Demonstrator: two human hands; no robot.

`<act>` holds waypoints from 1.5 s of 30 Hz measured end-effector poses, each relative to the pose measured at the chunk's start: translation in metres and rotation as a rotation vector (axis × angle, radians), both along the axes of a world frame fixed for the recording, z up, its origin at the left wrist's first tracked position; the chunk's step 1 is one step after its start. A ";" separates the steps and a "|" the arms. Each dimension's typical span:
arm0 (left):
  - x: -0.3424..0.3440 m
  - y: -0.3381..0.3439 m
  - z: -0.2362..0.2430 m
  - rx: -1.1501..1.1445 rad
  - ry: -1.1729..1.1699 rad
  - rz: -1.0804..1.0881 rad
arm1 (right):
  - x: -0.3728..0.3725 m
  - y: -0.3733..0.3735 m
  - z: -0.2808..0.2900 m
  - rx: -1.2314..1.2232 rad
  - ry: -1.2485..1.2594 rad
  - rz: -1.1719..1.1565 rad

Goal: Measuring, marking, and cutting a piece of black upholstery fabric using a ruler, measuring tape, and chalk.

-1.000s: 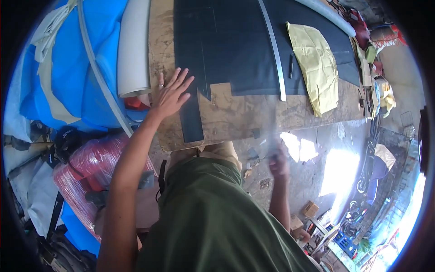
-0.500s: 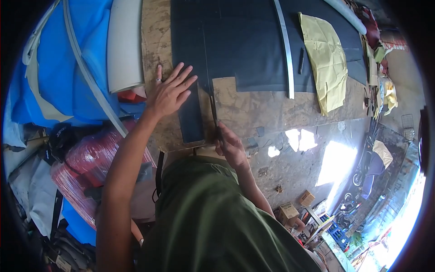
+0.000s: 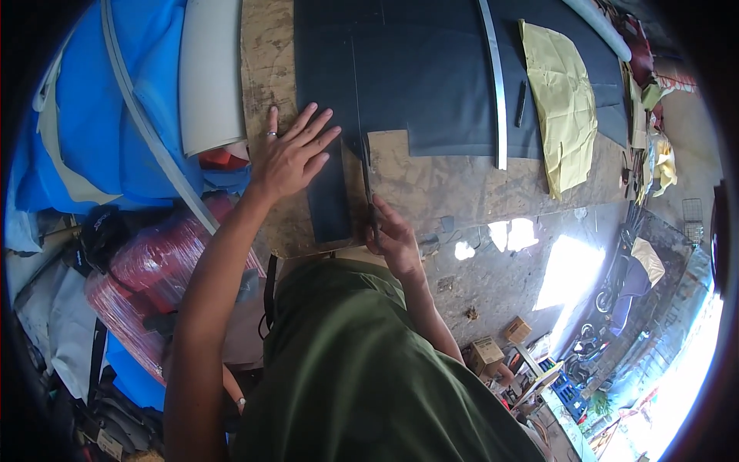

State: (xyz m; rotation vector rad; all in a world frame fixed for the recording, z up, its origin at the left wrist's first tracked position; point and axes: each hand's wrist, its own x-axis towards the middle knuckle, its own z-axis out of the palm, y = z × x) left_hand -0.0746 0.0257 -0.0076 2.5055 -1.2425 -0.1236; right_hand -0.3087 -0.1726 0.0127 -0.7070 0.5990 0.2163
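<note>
A large dark sheet, leather-like or cloth, lies on a worn wooden table, with a thin pale line drawn down it. A narrow strip of it reaches toward me on the left side of a cut. My left hand lies flat with fingers spread, partly on the strip and partly on bare wood. Gripped in my right hand at the near edge are scissors, their long blades pointing away from me at the end of the cut. My fingers partly hide the handles.
On the sheet rest a metal straightedge, a dark pen and a creased yellow paper pattern. A cream roll and blue sheeting stand left, above a plastic-wrapped red bundle. Cardboard boxes sit on the floor at right.
The whole view has shifted slightly, so the table and sheet appear a little further right. My left hand still presses flat, and the scissors stay in my right hand at the cut.
</note>
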 end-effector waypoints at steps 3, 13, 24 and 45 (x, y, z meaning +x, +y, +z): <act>0.000 0.000 -0.002 0.004 0.003 -0.001 | -0.002 -0.001 -0.002 -0.001 0.015 0.003; 0.001 0.002 -0.003 -0.013 0.020 0.001 | 0.003 0.002 -0.004 -0.040 0.042 0.008; 0.003 0.000 0.000 0.003 0.024 0.015 | 0.025 0.000 0.005 -0.121 0.073 0.036; 0.004 -0.002 0.006 -0.028 0.039 0.018 | 0.079 -0.004 0.003 -0.130 0.060 -0.023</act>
